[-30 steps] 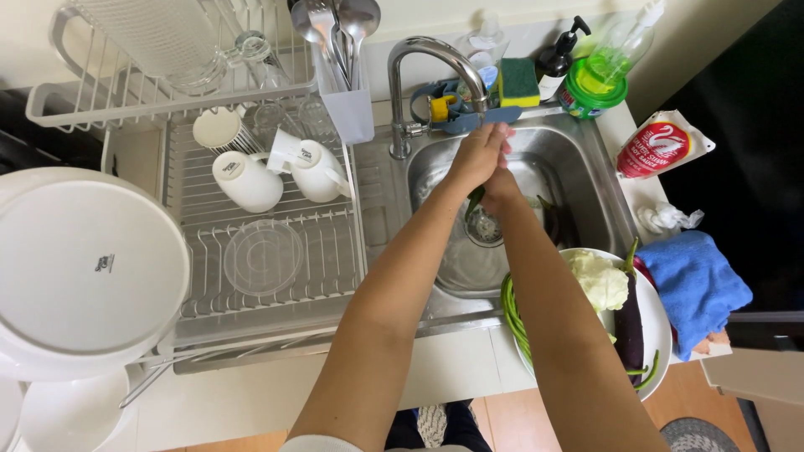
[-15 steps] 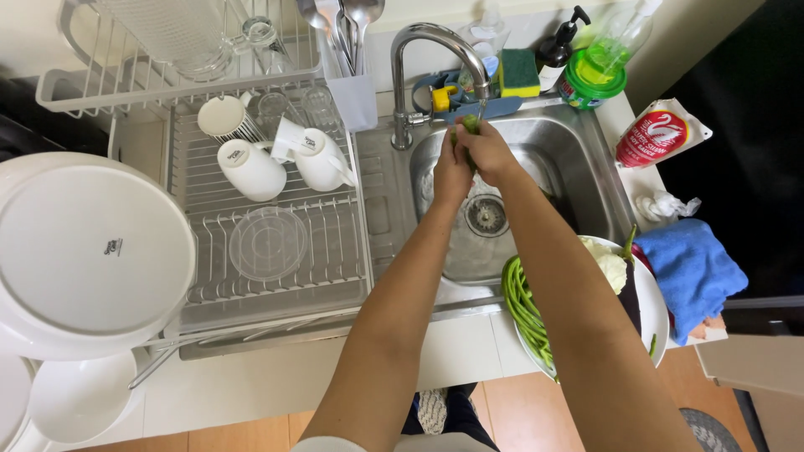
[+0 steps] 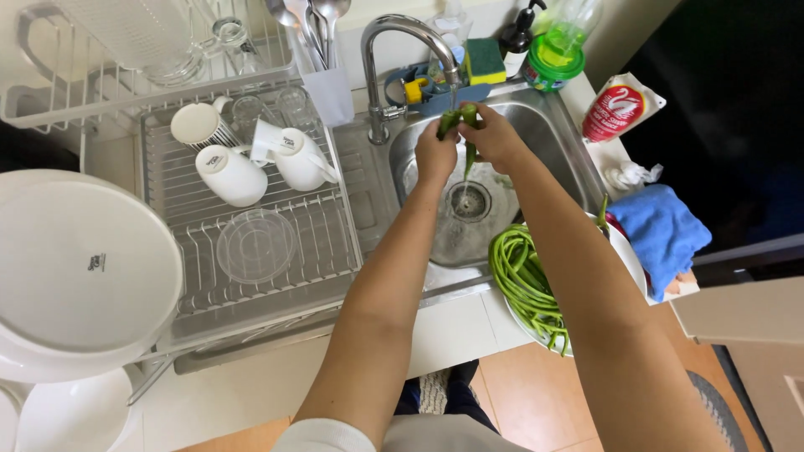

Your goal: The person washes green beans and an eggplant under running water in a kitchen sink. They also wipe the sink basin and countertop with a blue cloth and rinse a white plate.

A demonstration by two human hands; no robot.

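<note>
Raised since earlier, both hands' fingers (image 3: 481, 125) clamp a green vegetable (image 3: 459, 120), partly hidden, under the faucet (image 3: 402, 38).

A green vegetable (image 3: 459, 125) is gripped by both hands, left hand (image 3: 435, 155) and right hand (image 3: 496, 138), under the faucet (image 3: 402, 38) over the steel sink (image 3: 544, 125). Green stalks (image 3: 523, 280) are piled in a bowl at near right. White mugs (image 3: 260, 159) are set in the dish rack (image 3: 193, 276) at left.
</note>
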